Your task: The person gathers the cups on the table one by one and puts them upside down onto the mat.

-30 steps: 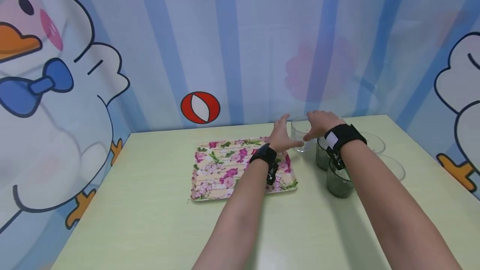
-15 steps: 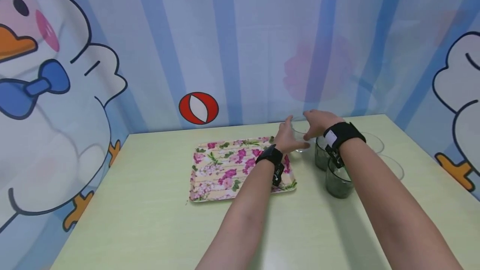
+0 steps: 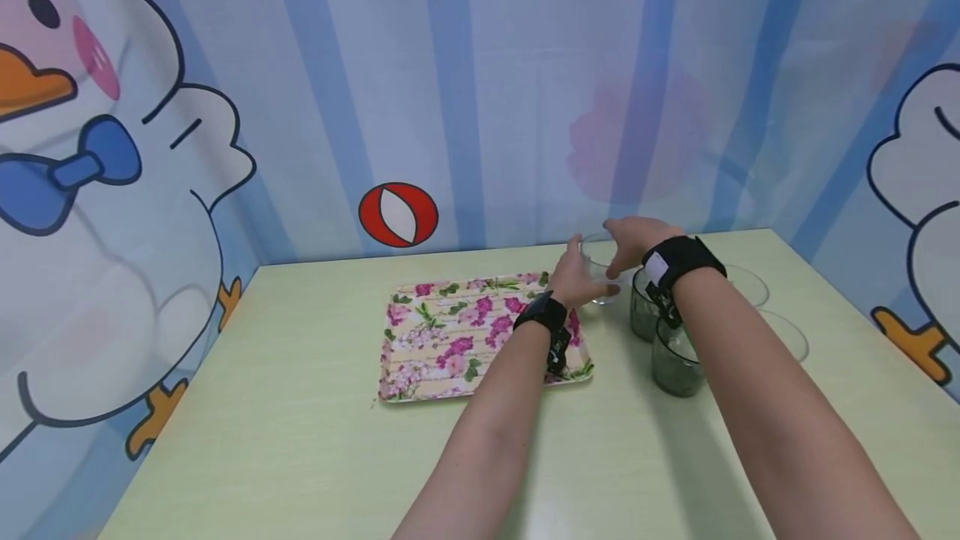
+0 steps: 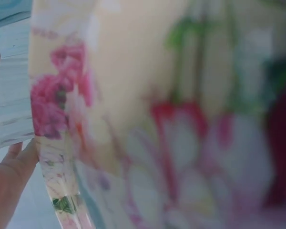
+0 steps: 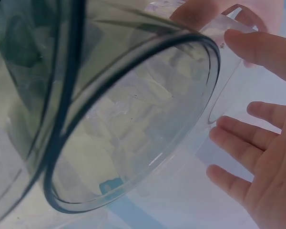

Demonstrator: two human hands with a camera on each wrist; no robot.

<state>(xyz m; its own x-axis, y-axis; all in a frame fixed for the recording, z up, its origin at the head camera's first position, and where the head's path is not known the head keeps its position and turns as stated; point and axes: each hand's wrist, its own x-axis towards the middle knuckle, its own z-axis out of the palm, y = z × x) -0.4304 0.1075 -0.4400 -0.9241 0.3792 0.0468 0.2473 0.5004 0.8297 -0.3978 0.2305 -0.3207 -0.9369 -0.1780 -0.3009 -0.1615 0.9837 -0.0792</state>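
Note:
A clear drinking glass stands upright at the back of the table, just past the tray's right edge. My left hand holds it from the left, thumb in front and fingers behind. From the right, my right hand spans the glass near its rim with thumb and fingers spread. In the right wrist view the thumb and fingertips lie at the clear wall. Two green-grey tinted glasses, a rear one and a front one, stand below the right wrist, partly covered by that arm.
A floral tray lies flat left of the glasses, with the left forearm over its right part. Two thin clear rims, a rear one and a front one, show right of the right forearm. A printed cloth wall rises behind the table.
My left hand has moved right, from the tray's corner to the clear glass. My right hand stays by the glass with only a slight shift. The tinted glasses and tray have not moved.

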